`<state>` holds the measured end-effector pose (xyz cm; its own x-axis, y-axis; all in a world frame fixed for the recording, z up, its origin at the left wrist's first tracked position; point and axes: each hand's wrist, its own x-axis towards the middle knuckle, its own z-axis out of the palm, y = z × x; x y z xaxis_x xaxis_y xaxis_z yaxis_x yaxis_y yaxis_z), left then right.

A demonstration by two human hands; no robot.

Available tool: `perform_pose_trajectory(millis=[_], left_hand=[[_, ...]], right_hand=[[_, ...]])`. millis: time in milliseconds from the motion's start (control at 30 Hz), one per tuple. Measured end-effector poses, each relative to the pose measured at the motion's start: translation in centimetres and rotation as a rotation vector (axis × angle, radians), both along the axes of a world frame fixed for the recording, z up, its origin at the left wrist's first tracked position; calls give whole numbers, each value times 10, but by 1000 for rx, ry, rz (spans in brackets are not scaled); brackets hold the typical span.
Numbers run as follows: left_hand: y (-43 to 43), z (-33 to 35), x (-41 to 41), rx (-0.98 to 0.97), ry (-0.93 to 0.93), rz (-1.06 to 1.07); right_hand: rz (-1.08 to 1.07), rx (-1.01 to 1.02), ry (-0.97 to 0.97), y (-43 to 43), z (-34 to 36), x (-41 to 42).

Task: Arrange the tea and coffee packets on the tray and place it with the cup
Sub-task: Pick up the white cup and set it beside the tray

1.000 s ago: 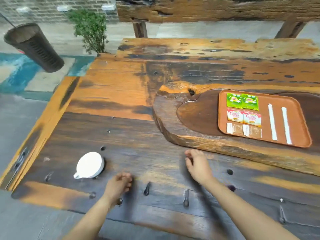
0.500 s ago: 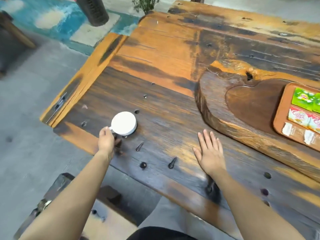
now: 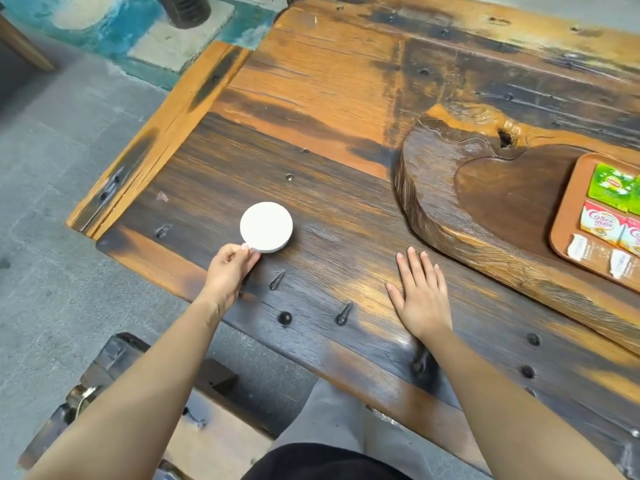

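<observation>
Left hand (image 3: 230,268) reached forward on my left, forearm bare, wrist slightly bent. Fingers curled, thumb and fingertips (image 3: 245,247) pinched together at something small on near edge of white cup (image 3: 266,227); I cannot see the gripped part itself, hidden by fingers. Right hand (image 3: 420,296) flat, palm down, pressed on wooden table (image 3: 346,216). All five fingers straight and slightly spread, pointing away from me. Right forearm bare, running diagonally up from lower right. Hands well apart, both arms extended.
</observation>
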<state>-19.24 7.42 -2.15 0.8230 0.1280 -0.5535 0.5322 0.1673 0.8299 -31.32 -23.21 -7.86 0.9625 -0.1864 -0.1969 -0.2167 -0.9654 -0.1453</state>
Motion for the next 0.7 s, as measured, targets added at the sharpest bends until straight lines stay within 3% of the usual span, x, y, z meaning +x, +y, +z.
perform_pose_trajectory(millis=[333, 700], left_hand=[[-77, 31, 3, -67, -164, -344], [-207, 61, 17, -90, -198, -736]], right_hand=[[69, 34, 16, -34, 5, -27], [-235, 74, 8, -77, 9, -94]])
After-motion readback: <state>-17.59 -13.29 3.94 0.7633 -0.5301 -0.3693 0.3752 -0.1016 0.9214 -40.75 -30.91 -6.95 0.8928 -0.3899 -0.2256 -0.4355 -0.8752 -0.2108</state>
